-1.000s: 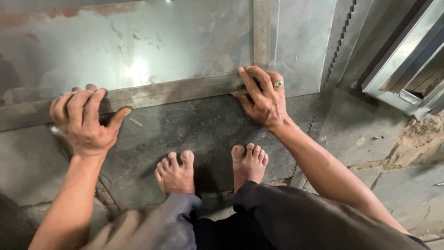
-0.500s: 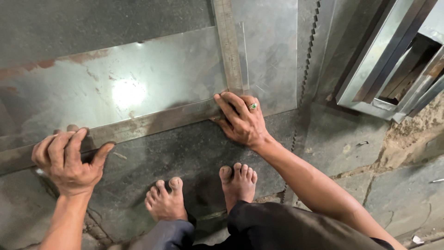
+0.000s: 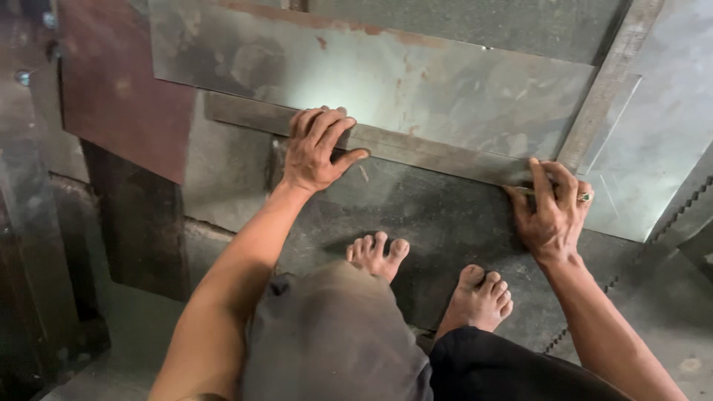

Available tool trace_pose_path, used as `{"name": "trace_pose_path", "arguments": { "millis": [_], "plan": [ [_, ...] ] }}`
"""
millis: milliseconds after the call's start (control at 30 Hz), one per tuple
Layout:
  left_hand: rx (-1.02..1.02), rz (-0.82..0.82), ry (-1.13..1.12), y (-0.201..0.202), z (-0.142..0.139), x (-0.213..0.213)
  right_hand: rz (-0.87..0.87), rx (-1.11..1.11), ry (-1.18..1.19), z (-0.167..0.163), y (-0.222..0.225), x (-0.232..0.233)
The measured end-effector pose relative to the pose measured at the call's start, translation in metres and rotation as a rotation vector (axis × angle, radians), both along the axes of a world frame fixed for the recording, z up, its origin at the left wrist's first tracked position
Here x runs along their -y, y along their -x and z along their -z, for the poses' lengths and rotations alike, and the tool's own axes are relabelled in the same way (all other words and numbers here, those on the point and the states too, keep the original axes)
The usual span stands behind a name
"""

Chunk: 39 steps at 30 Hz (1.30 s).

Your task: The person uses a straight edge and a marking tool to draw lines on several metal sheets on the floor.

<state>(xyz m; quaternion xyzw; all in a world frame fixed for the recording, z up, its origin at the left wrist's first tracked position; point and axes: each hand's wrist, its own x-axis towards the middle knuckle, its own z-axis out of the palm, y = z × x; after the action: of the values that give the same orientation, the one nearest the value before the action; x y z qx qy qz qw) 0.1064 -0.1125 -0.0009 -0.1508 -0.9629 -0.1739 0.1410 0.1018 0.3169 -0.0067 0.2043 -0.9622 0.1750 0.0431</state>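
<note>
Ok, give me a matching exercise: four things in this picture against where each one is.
Things:
1. left hand
2. right hand
3. ring
4. bare feet

Places:
A. on a finger of the right hand
B. on the dark sheet below the bar
C. pressed on the metal bar, towards its left part
D. at the corner where the bar meets the upright strip

Pairs: 1-C, 2-D, 3-A, 4-B

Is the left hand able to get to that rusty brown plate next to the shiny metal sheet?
Probably yes. The left hand rests on the long metal bar, and the rusty brown plate lies just beyond it to the left, with nothing visible between them.
</note>
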Motion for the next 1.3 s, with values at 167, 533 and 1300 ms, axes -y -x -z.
{"name": "trace_pose_path", "arguments": {
  "millis": [167, 533, 1300],
  "plan": [
    [0.015, -0.01, -0.008, -0.003, -0.002, -0.004, 0.024, 0.011, -0.006, 0.002, -0.003, -0.001],
    [-0.047, -0.025, 0.022, -0.004, 0.002, -0.006, 0.02, -0.005, 0.014, -0.003, -0.002, 0.0],
    [-0.018, -0.01, 0.064, -0.013, 0.001, -0.018, 0.039, -0.005, 0.012, -0.003, -0.004, -0.011]
  ]
}}
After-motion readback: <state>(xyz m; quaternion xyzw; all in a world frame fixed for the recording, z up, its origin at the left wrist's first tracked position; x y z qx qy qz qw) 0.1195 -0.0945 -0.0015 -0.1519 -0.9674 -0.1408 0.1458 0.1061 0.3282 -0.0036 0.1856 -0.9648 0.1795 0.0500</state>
